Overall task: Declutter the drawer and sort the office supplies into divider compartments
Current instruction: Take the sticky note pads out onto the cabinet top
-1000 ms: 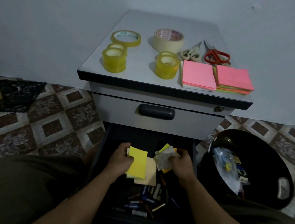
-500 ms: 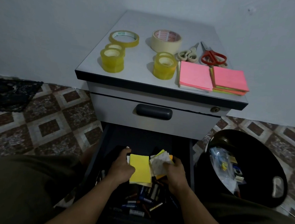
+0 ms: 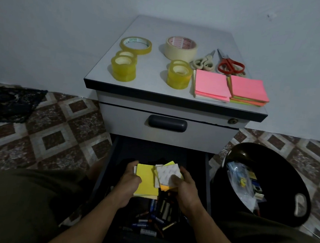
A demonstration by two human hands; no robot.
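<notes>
Over the open dark drawer (image 3: 207, 175), my left hand (image 3: 129, 178) grips a yellow sticky-note pad (image 3: 147, 179) by its left edge. My right hand (image 3: 184, 184) holds a loose bunch of white, yellow and orange paper notes (image 3: 167, 174), thumb on top. The two stacks touch in the middle. Below them, pens and batteries (image 3: 155, 217) lie jumbled on the drawer floor. No divider is visible inside the dark drawer.
On the cabinet top (image 3: 154, 86) stand tape rolls (image 3: 123, 68), a wide masking tape roll (image 3: 180, 47), two scissors (image 3: 229, 64) and pink note pads (image 3: 211, 85). A black bin (image 3: 293, 170) with rubbish stands at the right. Patterned tile floor surrounds the cabinet.
Both hands drew closer together and sank slightly into the drawer; the yellow pad and the loose notes now meet, and the beige sheet under the pad is hardly seen.
</notes>
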